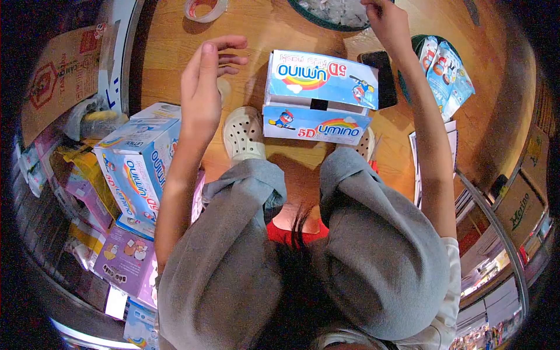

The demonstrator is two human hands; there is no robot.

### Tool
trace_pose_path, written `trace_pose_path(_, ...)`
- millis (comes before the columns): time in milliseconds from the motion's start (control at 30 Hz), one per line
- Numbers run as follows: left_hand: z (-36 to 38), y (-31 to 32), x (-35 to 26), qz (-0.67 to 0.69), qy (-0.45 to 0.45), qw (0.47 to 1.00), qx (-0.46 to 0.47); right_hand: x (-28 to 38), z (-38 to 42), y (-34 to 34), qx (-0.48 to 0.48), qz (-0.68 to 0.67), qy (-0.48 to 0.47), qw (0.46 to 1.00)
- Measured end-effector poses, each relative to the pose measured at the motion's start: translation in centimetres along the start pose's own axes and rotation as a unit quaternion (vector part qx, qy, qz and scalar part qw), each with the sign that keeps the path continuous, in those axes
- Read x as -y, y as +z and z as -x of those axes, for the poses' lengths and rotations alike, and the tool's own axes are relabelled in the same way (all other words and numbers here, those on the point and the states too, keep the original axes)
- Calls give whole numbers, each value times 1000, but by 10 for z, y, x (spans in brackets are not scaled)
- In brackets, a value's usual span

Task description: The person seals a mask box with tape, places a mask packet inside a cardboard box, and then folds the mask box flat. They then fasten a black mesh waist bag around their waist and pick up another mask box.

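A blue and white Umino 5D mask box (324, 79) lies on the wooden floor in front of my feet. A dark gap runs between its upper and lower printed panels. My left hand (208, 76) hovers to the left of the box, fingers stretched out and nothing in them. My right hand (386, 22) is at the top, over the right edge of a dark green bowl (303, 10) of small clear pieces. Its fingertips are pressed together at the frame's edge, and what they hold, if anything, does not show clearly.
A roll of tape (205, 10) lies at upper left. A phone (382, 79) sits right of the box, near blue mask packets (448, 76) in a green container. More Umino boxes (137, 160) and a purple box (123, 259) stack at left. Cardboard cartons (522, 204) stand at right.
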State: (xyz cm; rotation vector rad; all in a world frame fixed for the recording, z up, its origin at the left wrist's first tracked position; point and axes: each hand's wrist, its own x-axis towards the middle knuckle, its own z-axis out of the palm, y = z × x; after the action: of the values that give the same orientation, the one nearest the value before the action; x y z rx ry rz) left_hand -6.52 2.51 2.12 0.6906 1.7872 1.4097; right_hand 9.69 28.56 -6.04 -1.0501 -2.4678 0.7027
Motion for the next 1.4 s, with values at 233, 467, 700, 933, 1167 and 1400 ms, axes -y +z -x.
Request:
trace_pose_path(233,4,3,-2,-76,45,996,17,8,10,-14,-98,169,-219,956)
trace_pose_path(467,19,28,10,-397,221,836,308,67,81,-77,117,-97,-105,983)
trace_pose_path(700,17,40,-6,-440,13,811,385,83,150,-67,357,-108,-94,923)
trace_pose_path(933,30,47,-3,-534,181,752,341,74,159,-40,377,-27,-172,909)
trace_pose_path(1167,27,53,15,-574,277,739,218,91,152,-60,295,9,-214,931)
trace_pose_path(1400,27,47,3,-472,157,851,171,85,153,-98,342,323,4,882)
